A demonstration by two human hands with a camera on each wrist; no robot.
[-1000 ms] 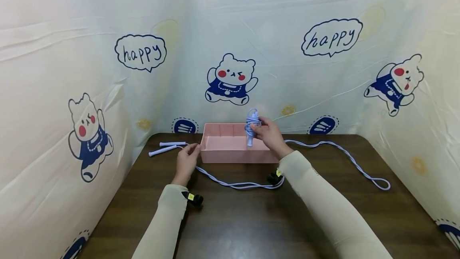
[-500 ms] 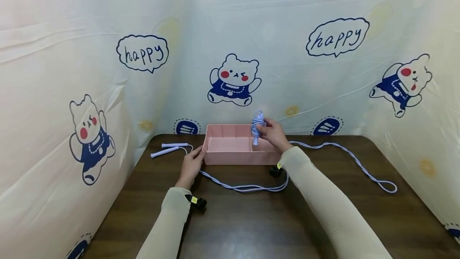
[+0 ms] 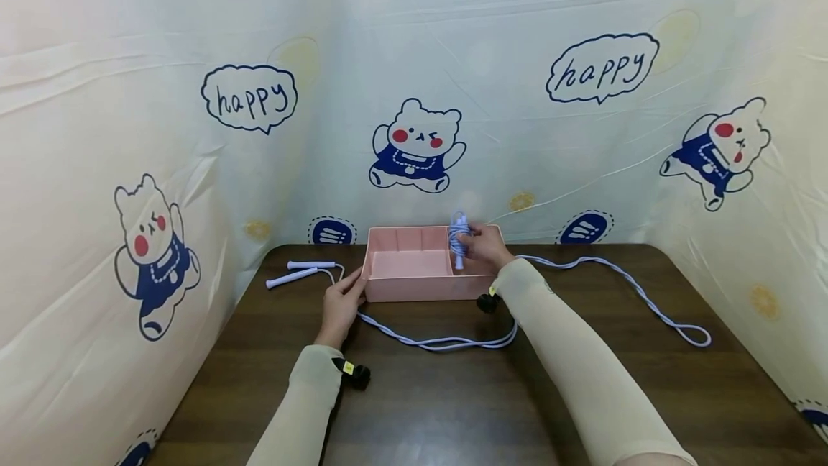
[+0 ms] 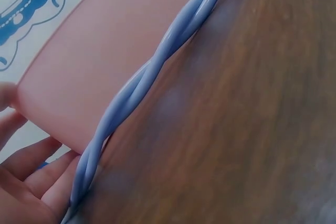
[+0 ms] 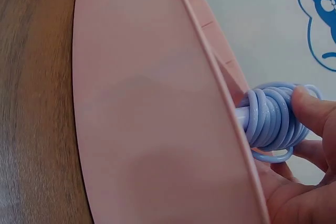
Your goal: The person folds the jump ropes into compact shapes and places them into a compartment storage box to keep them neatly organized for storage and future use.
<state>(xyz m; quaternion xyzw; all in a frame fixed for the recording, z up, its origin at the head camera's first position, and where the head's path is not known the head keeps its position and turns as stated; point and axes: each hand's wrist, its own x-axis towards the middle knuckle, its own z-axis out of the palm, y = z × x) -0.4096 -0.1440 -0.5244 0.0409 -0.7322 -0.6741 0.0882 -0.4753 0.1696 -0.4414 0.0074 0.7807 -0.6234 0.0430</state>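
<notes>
In the head view, my right hand (image 3: 486,244) pinches a coiled blue skipping rope (image 3: 459,237) at the right compartment of a pink box (image 3: 397,288). The rope is wound round its own pale handle, which points down inside the front wall. In the right wrist view, my thumb lies on the coils (image 5: 270,116). At the box's left end, my left hand (image 3: 339,308) rests against the wall with fairly straight fingers (image 4: 34,156), the thumb near the rim corner. A second blue skipping rope (image 3: 440,343) runs doubled and twisted in front of the box.
Two pale blue handles (image 3: 292,277) lie left of the box on the dark wooden table (image 3: 427,408). A doubled, twisted blue cord (image 3: 624,275) stretches to the right, ending in a loop. A patterned curtain (image 3: 504,128) encloses the table's back and sides.
The coiled rope has come down from above the box into its right compartment with my right hand. My left hand has settled against the box's left end.
</notes>
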